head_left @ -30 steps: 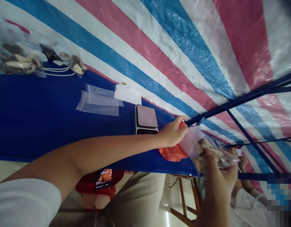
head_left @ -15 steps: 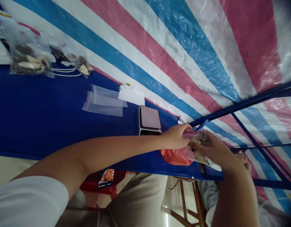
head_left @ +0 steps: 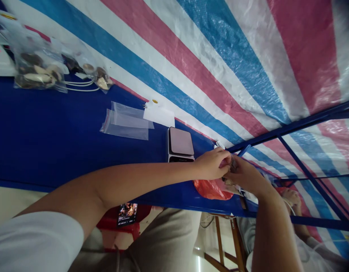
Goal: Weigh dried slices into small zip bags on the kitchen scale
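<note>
My left hand and my right hand meet over the right end of the blue table, both pinching the top of a clear plastic bag with brown and pale pieces inside. Most of that bag is hidden under my hands. It lies over a red plastic bag near the table's front edge. A small digital scale with a bare pinkish platform stands just left of my left hand.
Several flat unfilled zip bags and a white sheet lie mid-table. Filled clear bags sit far left beside white cables. A striped tarp hangs behind. A phone rests on a red stool below. Another person's hand shows at right.
My right hand has risen from below the table edge and brought the filled clear bag onto the table. Both hands have closed together on the bag's top.
</note>
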A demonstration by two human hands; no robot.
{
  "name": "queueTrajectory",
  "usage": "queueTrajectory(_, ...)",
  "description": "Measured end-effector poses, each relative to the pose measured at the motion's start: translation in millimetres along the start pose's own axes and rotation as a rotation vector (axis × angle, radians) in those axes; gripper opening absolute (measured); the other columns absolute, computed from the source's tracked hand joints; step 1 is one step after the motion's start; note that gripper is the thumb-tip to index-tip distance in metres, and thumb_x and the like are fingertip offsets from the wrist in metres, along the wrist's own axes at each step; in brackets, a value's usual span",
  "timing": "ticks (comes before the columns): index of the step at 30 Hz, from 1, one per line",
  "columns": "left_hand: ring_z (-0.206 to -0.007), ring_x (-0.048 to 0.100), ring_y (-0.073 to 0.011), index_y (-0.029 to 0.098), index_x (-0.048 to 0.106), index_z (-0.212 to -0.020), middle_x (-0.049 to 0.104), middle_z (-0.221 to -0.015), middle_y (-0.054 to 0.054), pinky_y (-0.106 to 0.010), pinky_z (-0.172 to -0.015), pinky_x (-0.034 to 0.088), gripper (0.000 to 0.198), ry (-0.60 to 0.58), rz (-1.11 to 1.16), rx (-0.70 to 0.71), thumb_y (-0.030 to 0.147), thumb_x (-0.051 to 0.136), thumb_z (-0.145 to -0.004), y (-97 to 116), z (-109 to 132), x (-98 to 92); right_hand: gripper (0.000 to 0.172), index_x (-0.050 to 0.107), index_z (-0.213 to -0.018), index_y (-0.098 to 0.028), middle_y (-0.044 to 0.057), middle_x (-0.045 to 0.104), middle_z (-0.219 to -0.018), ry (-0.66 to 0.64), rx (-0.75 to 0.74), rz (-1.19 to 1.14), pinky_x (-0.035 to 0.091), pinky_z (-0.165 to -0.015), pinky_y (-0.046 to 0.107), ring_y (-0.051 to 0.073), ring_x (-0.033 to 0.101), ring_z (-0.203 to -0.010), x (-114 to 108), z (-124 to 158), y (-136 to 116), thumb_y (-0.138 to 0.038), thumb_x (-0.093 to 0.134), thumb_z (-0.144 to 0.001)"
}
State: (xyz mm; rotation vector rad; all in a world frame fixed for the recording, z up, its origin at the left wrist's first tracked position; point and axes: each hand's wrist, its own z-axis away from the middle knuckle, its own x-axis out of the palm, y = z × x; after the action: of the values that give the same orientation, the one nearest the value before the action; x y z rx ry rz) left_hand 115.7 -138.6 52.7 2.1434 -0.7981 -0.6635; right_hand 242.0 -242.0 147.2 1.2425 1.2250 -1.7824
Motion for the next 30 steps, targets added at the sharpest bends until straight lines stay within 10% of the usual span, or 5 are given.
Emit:
queueTrajectory(14, -0.093, 0.062, -0.0180, 0.019, 0.062, -0.089, 0.065, -0.101, -0.004, -0.029, -0.077, 0.045, 0.009, -0.101, -0.119, 0.099, 0.016, 0.054, -0.092, 2, -5, -9.7, 0.026, 0.060, -0.097, -0.023, -0.001, 0.067, -0.077, -0.018, 0.023, 0.061, 0.044, -0.058, 0.025, 0.020, 0.064, -0.071, 3, -2, 1, -0.032, 0.070, -0.075)
queueTrajectory(30, -0.088, 0.061, -0.0167, 0.018, 0.061, -0.083, 0.063, -0.087, -0.003, -0.029, -0.083, 0.047, 0.007, 0.086, 0.054, -0.006, 0.013, 0.058, -0.088, -4, -9, -7.0, 0.037, 0.071, -0.107, -0.020, 0.006, 0.075, -0.089, 0.068, -0.019, 0.167, 0.046, -0.068, 0.030, 0.026, 0.069, -0.082, 1, 17, -6, -0.049, 0.052, -0.096)
